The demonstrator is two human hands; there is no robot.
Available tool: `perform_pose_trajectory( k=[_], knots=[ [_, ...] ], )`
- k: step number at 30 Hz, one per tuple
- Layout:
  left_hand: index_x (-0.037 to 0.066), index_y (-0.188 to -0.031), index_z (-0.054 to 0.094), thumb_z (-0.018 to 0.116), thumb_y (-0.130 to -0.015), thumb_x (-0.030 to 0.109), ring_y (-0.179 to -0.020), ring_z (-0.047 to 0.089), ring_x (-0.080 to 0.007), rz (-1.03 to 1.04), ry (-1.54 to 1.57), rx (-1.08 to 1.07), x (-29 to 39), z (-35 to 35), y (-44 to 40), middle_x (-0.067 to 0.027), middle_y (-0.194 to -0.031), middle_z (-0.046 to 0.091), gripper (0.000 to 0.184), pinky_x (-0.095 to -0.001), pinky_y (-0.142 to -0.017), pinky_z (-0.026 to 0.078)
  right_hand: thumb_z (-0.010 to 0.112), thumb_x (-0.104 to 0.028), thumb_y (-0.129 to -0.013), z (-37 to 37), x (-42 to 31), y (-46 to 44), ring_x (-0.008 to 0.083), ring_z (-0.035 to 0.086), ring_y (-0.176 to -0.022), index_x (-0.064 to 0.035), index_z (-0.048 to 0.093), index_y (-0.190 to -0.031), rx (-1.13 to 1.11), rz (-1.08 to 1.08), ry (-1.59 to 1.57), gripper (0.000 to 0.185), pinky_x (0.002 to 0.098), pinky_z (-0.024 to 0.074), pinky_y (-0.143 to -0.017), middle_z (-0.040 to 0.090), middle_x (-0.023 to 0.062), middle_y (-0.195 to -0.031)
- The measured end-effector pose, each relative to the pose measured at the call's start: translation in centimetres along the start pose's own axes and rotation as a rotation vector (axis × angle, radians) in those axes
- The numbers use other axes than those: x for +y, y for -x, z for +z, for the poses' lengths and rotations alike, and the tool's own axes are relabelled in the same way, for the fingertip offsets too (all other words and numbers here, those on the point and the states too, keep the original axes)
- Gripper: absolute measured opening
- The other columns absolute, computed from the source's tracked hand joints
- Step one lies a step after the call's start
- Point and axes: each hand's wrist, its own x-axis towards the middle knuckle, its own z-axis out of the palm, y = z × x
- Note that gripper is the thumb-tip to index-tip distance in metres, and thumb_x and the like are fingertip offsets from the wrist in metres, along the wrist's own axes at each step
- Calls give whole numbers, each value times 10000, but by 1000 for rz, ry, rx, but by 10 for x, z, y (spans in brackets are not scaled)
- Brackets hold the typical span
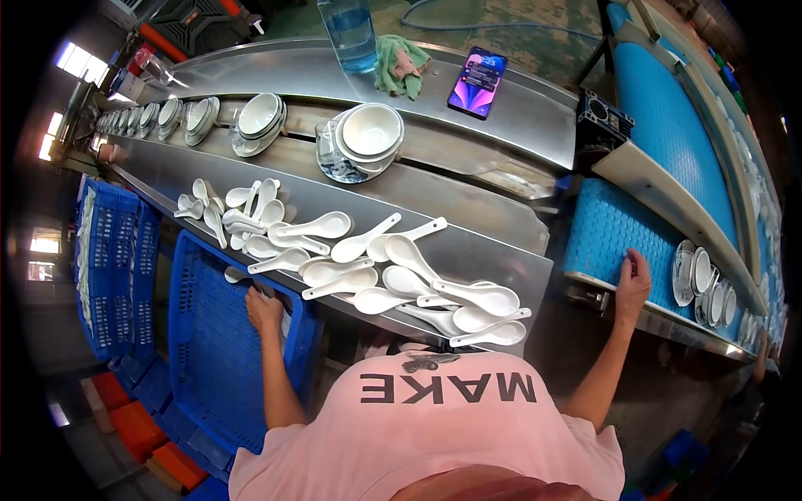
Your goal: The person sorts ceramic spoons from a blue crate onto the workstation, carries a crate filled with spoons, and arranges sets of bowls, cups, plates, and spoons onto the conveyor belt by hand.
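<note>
On the steel counter (516,271), heaped white spoons (355,248) lie between the person (426,417) and the stacked bowls (373,129), phone (478,82) and cloth (399,67). Well apart, the left hand (266,312) is over the blue crate (209,367), the right hand (633,282) by the blue belt (601,221); I cannot tell whether either grips anything.

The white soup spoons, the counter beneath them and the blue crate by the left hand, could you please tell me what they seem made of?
White soup spoons: probably glazed ceramic, smooth with bright highlights, though melamine could look alike.
Counter: likely stainless steel with a satin finish, grey and reflective.
Blue crate: apparently moulded plastic, evenly coloured, with perforated panels.
</note>
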Motion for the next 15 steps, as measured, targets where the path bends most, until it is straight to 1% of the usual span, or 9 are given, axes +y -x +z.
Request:
perform_pose_trajectory(
  k=[1, 4, 5, 8, 9, 12, 15],
  knots=[
    [-20, -1018, 489, 567, -732, 217, -938, 510, -409, -3, -11, -13, 0, 0, -1, -228, -982, 530, 379, -448, -800, 419, 502, -85, -818, -1, 1, -3, 199, 580, -721, -28, 602, -974, -5, -22, -2, 194, 291, 447, -653, 611, 113, -852],
    [-21, -1034, 489, 567, -724, 203, -947, 506, -409, 2, 14, -19, -1, 1, -1, -230, -991, 529, 391, -445, -806, 418, 514, -89, -815, -9, 35, -20, 232, 561, -782, -25, 595, -983, 0, -59, 96, 198, 312, 442, -700, 577, 125, -922],
    [-22, -1040, 488, 567, -721, 199, -949, 505, -409, 5, 33, -14, 0, 1, 0, -230, -994, 528, 395, -444, -808, 418, 514, -97, -813, -13, 41, -23, 262, 550, -829, -28, 595, -976, 30, -41, 213, 195, 340, 435, -743, 568, 128, -914],
    [-21, -1051, 486, 571, -714, 194, -952, 502, -412, -16, 27, -30, 1, 0, 0, -233, -1000, 527, 408, -442, -814, 416, 509, -103, -813, -16, 70, -32, 280, 536, -872, -34, 596, -966, 46, -44, 431, 189, 357, 421, -779, 569, 130, -923],
    [-20, -1046, 487, 572, -712, 192, -947, 503, -413, -13, 34, -23, 2, -2, 0, -233, -996, 527, 404, -445, -810, 417, 501, -110, -817, -19, 64, -34, 289, 528, -907, -40, 595, -975, 7, 12, 405, 196, 360, 410, -804, 571, 134, -937],
    [-19, -1028, 487, 574, -709, 188, -929, 507, -418, -2, 48, 1, 5, -3, 2, -232, -982, 528, 390, -455, -796, 420, 498, -108, -821, -18, 70, -35, 299, 529, -909, -38, 597, -971, 34, 25, 303, 193, 360, 411, -809, 573, 135, -954],
    [-13, -1008, 488, 579, -711, 192, -907, 512, -423, 15, 37, 17, 1, 0, 0, -231, -963, 528, 373, -465, -777, 423, 491, -98, -826, -16, 66, -33, 306, 545, -896, -29, 599, -965, 73, 17, 287, 189, 357, 422, -802, 587, 140, -959]
  ],
)
